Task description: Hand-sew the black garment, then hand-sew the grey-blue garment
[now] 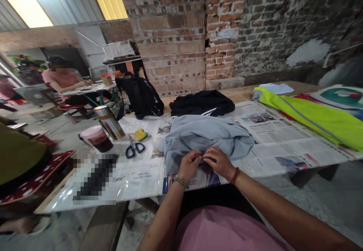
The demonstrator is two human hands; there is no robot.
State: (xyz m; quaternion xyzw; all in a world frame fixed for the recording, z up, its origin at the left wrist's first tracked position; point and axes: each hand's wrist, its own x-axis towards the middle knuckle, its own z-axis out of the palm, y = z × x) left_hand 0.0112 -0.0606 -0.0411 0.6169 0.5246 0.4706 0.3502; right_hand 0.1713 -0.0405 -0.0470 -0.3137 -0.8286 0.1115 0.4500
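Note:
A light grey piece of cloth lies bunched on the newspaper-covered table in front of me. My left hand, with a green bead bracelet at the wrist, pinches the near edge of this cloth. Close beside it, my right hand, wearing a reddish bracelet, is closed on the same edge, fingertips almost meeting the left ones. Anything small between the fingertips is too fine to make out. Blue-handled scissors lie to the left, with a yellow object by their blades.
Left on the table stand a steel flask and a pink-lidded cup. Behind the cloth are a black backpack and a black garment. A neon yellow garment and an iron lie right. People sit at left.

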